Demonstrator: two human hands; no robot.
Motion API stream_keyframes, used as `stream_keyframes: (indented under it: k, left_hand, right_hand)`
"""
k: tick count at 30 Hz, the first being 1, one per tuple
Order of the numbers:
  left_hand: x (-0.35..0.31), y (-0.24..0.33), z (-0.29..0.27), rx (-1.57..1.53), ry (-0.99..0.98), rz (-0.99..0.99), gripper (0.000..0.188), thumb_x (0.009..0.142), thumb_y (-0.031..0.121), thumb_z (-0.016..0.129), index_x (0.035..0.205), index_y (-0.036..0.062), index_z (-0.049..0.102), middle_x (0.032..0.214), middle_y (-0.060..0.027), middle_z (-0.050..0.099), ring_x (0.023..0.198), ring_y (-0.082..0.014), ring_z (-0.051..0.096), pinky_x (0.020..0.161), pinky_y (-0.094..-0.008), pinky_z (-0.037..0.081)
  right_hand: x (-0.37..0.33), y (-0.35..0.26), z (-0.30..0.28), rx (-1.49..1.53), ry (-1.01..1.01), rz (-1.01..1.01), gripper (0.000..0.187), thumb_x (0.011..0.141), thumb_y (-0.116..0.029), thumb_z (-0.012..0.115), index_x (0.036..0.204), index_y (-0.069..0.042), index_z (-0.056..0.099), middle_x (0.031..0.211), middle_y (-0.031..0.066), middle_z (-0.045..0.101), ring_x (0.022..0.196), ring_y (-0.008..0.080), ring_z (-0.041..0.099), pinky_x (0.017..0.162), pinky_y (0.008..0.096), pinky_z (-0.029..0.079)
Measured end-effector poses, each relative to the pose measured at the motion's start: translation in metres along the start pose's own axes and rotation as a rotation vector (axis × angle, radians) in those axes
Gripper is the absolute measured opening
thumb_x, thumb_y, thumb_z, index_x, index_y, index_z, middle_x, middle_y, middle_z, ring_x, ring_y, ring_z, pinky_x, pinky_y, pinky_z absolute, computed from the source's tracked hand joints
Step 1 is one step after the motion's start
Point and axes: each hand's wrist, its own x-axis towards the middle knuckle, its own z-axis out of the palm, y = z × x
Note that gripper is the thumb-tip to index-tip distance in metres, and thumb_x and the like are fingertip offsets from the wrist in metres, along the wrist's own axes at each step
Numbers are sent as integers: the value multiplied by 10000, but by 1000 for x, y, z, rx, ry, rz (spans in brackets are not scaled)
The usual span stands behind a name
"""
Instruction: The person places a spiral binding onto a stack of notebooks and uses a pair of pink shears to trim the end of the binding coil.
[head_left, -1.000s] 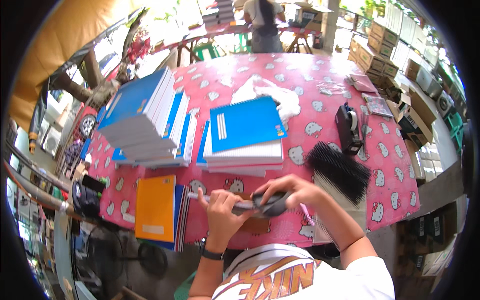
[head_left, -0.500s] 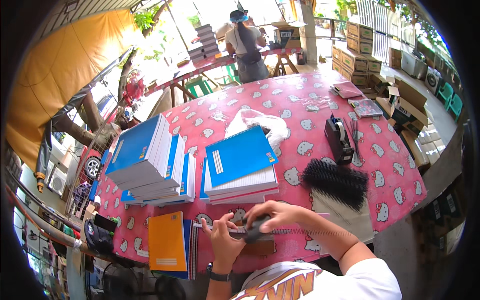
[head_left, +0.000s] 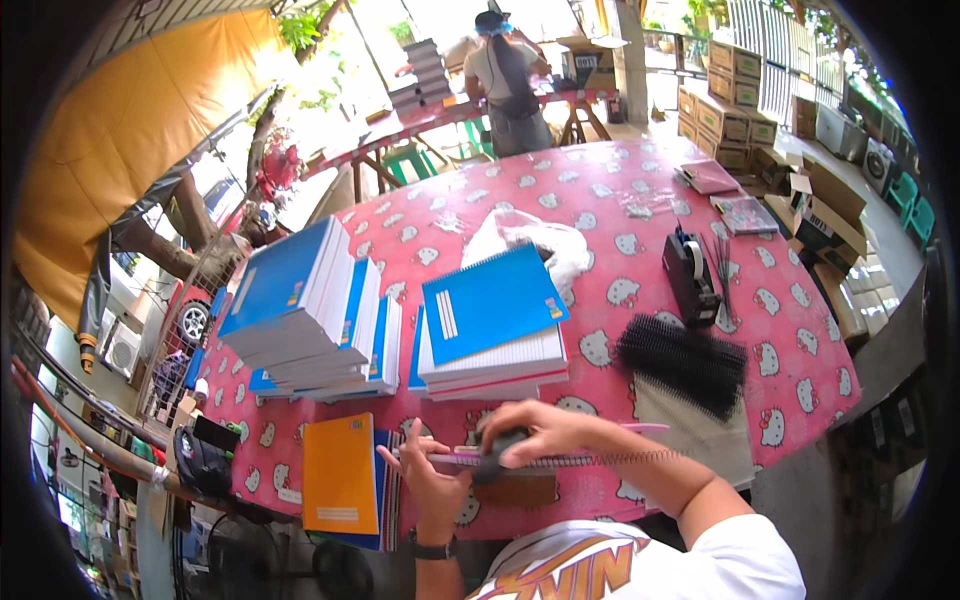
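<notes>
Near the front edge of the table, a thin notebook (head_left: 555,462) is seen edge-on, with a dark spiral coil (head_left: 640,457) along its edge. The coil's loose end runs out to the right, beneath my right forearm. At the notebook's left end, my left hand (head_left: 432,485) grips it, some fingers raised. My right hand (head_left: 538,432) is closed over a black rounded handheld tool (head_left: 490,467), which sits against the coiled edge. The tool's exact kind cannot be made out. Just below lies a brown block (head_left: 515,490).
Finished-looking spiral notebooks with an orange cover (head_left: 340,475) lie at left. Beyond are stacks of blue-covered notebooks (head_left: 280,285) and one blue spiral notebook (head_left: 492,300). At right lie black coils (head_left: 685,362) and a tape dispenser (head_left: 690,278). Another person (head_left: 505,85) stands at a far table.
My right hand and the black tool have shifted slightly left along the notebook, closer to my left hand. The whole view has moved a little.
</notes>
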Motion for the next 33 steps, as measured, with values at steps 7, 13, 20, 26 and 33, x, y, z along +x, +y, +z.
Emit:
stream_keyframes:
  k: [7,13,20,26,33]
  left_hand:
    - [5,4,-5,10,-77,27,1002,524,414,845,1306,27,354,772,25,524,895,-181,547,1078,-569,44]
    - [-5,-31,-14,-212,312,-72,960,629,261,828,1374,15,275,1103,-101,545,1056,-198,528,1018,-383,319]
    - [-9,-45,16,-960,227,-462,446,862,50,591,1286,11,458,1069,-63,604,998,-131,550,887,-254,410]
    - [-7,-33,7,-1012,239,-561,419,874,77,593,1272,3,484,1036,-10,596,953,-69,527,855,-229,407]
    - [-1,-37,13,-993,261,-517,406,863,-5,565,1262,62,525,959,40,562,854,-38,485,772,-179,392]
  right_hand:
    - [8,5,-7,63,-62,15,466,753,-413,665,980,-6,655,931,160,645,919,244,591,823,333,452]
    - [20,9,-6,22,-11,176,458,749,-405,678,958,2,653,955,172,631,952,239,577,830,348,447]
    - [24,30,-11,468,15,84,408,782,-369,646,981,-13,653,878,92,641,809,150,569,735,288,456]
    - [47,28,-18,184,-9,139,426,794,-389,658,973,-2,652,852,74,638,807,156,572,729,290,463]
    - [62,34,-20,78,-65,259,462,828,-417,613,1035,-4,630,892,53,627,847,116,546,759,289,442]
